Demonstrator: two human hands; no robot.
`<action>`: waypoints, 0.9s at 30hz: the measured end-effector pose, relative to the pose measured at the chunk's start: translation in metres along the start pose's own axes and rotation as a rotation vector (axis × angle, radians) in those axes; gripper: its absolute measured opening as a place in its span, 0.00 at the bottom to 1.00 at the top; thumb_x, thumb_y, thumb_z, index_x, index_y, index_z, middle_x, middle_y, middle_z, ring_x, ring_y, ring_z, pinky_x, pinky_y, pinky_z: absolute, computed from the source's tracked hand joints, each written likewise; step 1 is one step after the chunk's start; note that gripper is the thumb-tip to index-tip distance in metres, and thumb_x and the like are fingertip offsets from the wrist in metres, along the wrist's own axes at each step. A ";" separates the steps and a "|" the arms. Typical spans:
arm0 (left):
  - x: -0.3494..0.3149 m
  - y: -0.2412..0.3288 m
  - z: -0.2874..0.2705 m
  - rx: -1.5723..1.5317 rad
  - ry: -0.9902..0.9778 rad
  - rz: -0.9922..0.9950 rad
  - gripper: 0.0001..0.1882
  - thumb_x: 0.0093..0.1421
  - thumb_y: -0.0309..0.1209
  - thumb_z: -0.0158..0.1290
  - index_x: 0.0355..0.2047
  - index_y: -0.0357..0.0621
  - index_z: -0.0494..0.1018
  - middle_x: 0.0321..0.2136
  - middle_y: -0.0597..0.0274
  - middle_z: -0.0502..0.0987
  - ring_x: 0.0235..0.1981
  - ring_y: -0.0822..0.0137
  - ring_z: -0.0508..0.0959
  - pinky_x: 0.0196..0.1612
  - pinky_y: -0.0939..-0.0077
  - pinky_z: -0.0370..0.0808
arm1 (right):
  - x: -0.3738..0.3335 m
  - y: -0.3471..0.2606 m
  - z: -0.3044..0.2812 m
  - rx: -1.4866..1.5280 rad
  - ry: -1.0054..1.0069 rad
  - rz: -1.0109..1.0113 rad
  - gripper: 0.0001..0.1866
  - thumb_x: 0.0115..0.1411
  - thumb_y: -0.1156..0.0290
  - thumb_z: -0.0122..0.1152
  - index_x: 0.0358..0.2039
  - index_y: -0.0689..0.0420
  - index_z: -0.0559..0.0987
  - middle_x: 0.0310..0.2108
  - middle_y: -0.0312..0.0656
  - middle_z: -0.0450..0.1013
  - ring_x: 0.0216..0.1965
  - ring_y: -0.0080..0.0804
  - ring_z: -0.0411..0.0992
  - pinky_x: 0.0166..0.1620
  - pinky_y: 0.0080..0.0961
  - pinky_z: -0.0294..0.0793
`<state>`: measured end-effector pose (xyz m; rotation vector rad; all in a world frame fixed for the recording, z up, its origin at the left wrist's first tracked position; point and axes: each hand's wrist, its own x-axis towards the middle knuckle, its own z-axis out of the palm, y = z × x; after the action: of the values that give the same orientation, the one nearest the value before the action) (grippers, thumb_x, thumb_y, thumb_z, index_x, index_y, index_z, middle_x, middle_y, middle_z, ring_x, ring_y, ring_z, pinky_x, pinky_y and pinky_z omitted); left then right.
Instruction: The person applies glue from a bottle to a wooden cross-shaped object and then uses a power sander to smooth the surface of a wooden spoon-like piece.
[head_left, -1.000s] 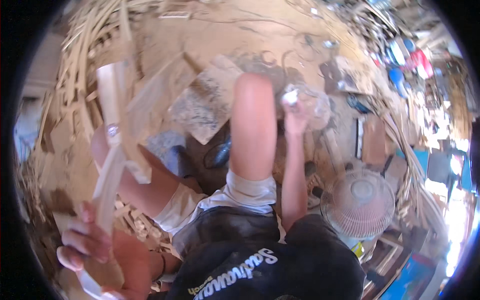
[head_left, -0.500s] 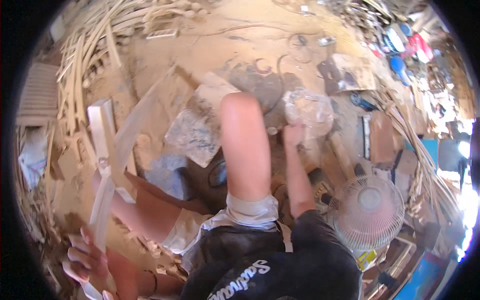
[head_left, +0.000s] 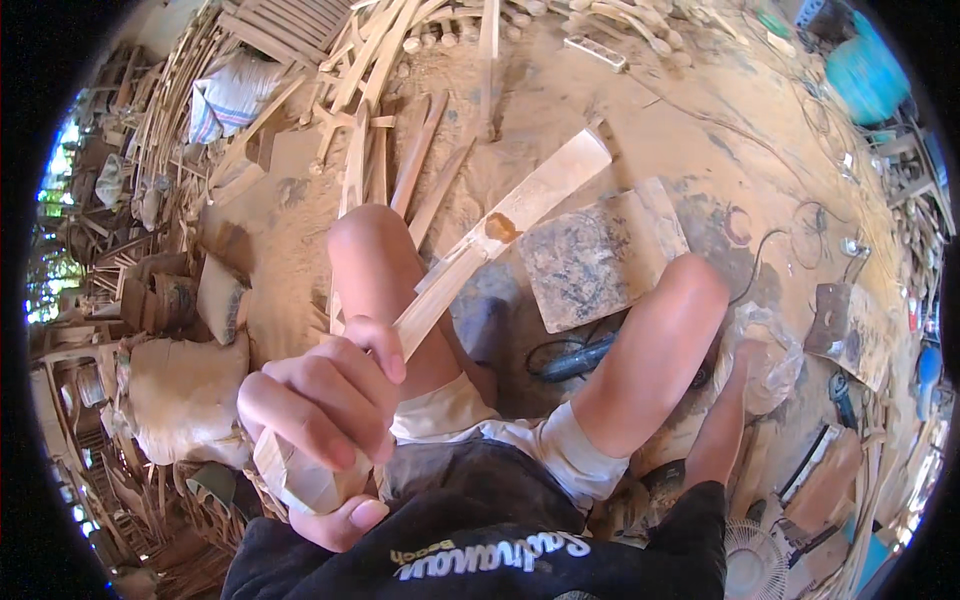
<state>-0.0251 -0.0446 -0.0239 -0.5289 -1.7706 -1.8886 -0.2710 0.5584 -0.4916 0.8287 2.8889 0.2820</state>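
My left hand [head_left: 325, 400] is wrapped round a long pale wooden piece [head_left: 550, 190]. It slants up and away to the right, its thick faceted near end poking out below my fingers. A brown, glue-like patch marks the wood around a joint or hollow midway along its length. At the right, my right hand [head_left: 752, 358] reaches into or against a crumpled clear plastic bag [head_left: 775, 375], which veils its fingers. Between my knees a worn, stained board [head_left: 575, 270] lies on the ground, and a dark blue power tool [head_left: 575, 360] rests just below it.
Curved wooden strips [head_left: 370, 60] are piled along the far left. A white striped sack [head_left: 230, 100] lies by them. Low at the right stands a fan [head_left: 750, 565]. A cable [head_left: 765, 255] runs over the dusty floor. Beside the bag sits a stained block [head_left: 845, 325].
The view has swung left. My left hand has brought the wooden piece from the lower left to in front of my body. My right hand has gone further into or behind the plastic bag.
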 end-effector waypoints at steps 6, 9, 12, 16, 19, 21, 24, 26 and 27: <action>-0.004 0.000 0.013 0.011 0.152 0.016 0.26 0.40 0.29 0.65 0.39 0.46 0.66 0.26 0.59 0.74 0.25 0.63 0.71 0.47 0.59 0.66 | -0.085 -0.091 -0.197 1.031 0.334 -0.295 0.13 0.61 0.65 0.66 0.41 0.59 0.88 0.37 0.46 0.85 0.35 0.38 0.82 0.42 0.33 0.80; -0.001 -0.002 0.019 -0.011 0.199 0.029 0.24 0.42 0.29 0.62 0.39 0.45 0.65 0.27 0.59 0.73 0.26 0.65 0.71 0.47 0.61 0.65 | -0.186 -0.147 -0.349 1.413 0.358 -0.505 0.11 0.57 0.82 0.67 0.40 0.57 0.89 0.36 0.42 0.85 0.33 0.29 0.80 0.39 0.27 0.78; 0.001 0.002 0.020 -0.011 0.242 0.037 0.24 0.42 0.29 0.62 0.40 0.44 0.66 0.27 0.59 0.73 0.27 0.65 0.72 0.47 0.62 0.65 | -0.272 -0.176 -0.444 1.330 0.398 -0.992 0.11 0.55 0.76 0.72 0.39 0.51 0.90 0.33 0.39 0.84 0.33 0.26 0.78 0.37 0.24 0.74; -0.001 0.002 0.018 -0.021 0.270 0.033 0.22 0.46 0.27 0.63 0.41 0.43 0.67 0.28 0.58 0.74 0.29 0.65 0.72 0.49 0.61 0.65 | -0.326 -0.224 -0.469 1.122 0.665 -1.458 0.16 0.54 0.63 0.74 0.45 0.42 0.88 0.45 0.33 0.80 0.47 0.32 0.75 0.49 0.33 0.69; -0.008 0.006 0.012 -0.014 0.270 0.010 0.21 0.48 0.26 0.64 0.41 0.42 0.68 0.30 0.58 0.73 0.30 0.65 0.73 0.48 0.61 0.67 | -0.342 -0.236 -0.466 0.846 0.746 -1.547 0.22 0.59 0.50 0.67 0.54 0.38 0.83 0.58 0.34 0.74 0.59 0.35 0.69 0.61 0.46 0.60; -0.008 0.008 0.010 -0.025 0.265 0.013 0.19 0.49 0.24 0.63 0.40 0.40 0.69 0.32 0.59 0.73 0.30 0.65 0.73 0.44 0.61 0.68 | -0.348 -0.229 -0.465 0.867 0.710 -1.462 0.27 0.63 0.41 0.58 0.60 0.35 0.79 0.63 0.35 0.69 0.66 0.37 0.64 0.67 0.54 0.51; -0.010 0.008 0.008 -0.077 0.268 0.038 0.20 0.48 0.24 0.63 0.40 0.39 0.68 0.32 0.58 0.73 0.30 0.65 0.73 0.41 0.62 0.68 | -0.350 -0.219 -0.462 0.794 0.690 -1.536 0.32 0.65 0.34 0.48 0.64 0.34 0.75 0.67 0.35 0.66 0.71 0.39 0.59 0.70 0.58 0.46; -0.014 0.007 0.007 -0.077 0.262 0.044 0.20 0.48 0.24 0.63 0.41 0.39 0.68 0.31 0.58 0.73 0.30 0.65 0.73 0.39 0.63 0.68 | -0.354 -0.220 -0.457 0.601 0.680 -1.580 0.34 0.64 0.32 0.47 0.65 0.33 0.74 0.69 0.35 0.64 0.72 0.39 0.57 0.70 0.61 0.45; -0.014 0.008 0.004 -0.066 0.255 0.052 0.20 0.48 0.24 0.63 0.41 0.39 0.68 0.31 0.58 0.73 0.30 0.65 0.73 0.39 0.64 0.67 | -0.357 -0.224 -0.458 0.516 0.679 -1.600 0.34 0.64 0.32 0.47 0.66 0.33 0.73 0.69 0.35 0.64 0.73 0.40 0.56 0.70 0.62 0.44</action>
<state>-0.0093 -0.0398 -0.0252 -0.3365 -1.5218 -1.8900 -0.1623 0.1151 -0.0691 -1.9004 3.0571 -0.4433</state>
